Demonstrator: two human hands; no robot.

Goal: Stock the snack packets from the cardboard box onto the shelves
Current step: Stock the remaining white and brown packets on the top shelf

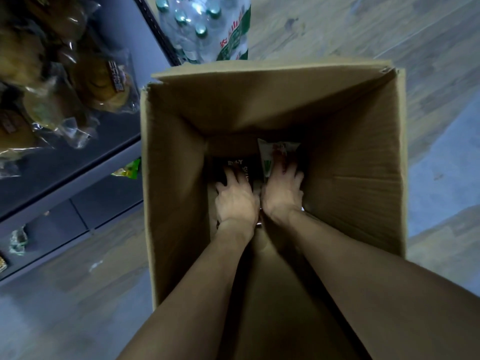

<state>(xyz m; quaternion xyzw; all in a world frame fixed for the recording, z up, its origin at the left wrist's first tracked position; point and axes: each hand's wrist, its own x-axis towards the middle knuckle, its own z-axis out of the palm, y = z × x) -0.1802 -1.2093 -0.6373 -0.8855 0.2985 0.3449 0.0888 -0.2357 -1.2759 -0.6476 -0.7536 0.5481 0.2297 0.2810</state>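
Tall cardboard box (350, 157) stands open on the wood-look floor (389, 35), flaps up, just beside the dark metal shelves (85, 175) on its left.

Both bare arms reach straight down into the box, hands side by side at the bottom, nearly touching at the wrists.

Left hand (237, 201): fingers spread and bent downward onto a dark snack packet (237, 165) with pale lettering, lying at the bottom left. Whether the fingers have closed round it or merely press on it, cannot tell; the fingertips are lost in shadow.

Right hand (283, 190): fingers splayed over the lower end of a white snack packet (275, 149) with green and red print, which leans against the far wall of the box at bottom right. The grip itself is hidden under the hand; cannot tell if it is pinching or only touching.

Box floor is dim; a little bare cardboard shows between the two hands. Other contents too dark to make out.

On the upper shelf, clear-wrapped bread packs (104, 81), brown and round, piled loosely. A green-and-yellow packet (128, 168) sticks out from the shelf below, near the box's left wall. Further down the shelving, a pale crumpled packet (18, 241).

Behind the box, touching or nearly touching its far flap, a shrink-wrapped pack of water bottles (202, 29) with green caps stands on the floor.
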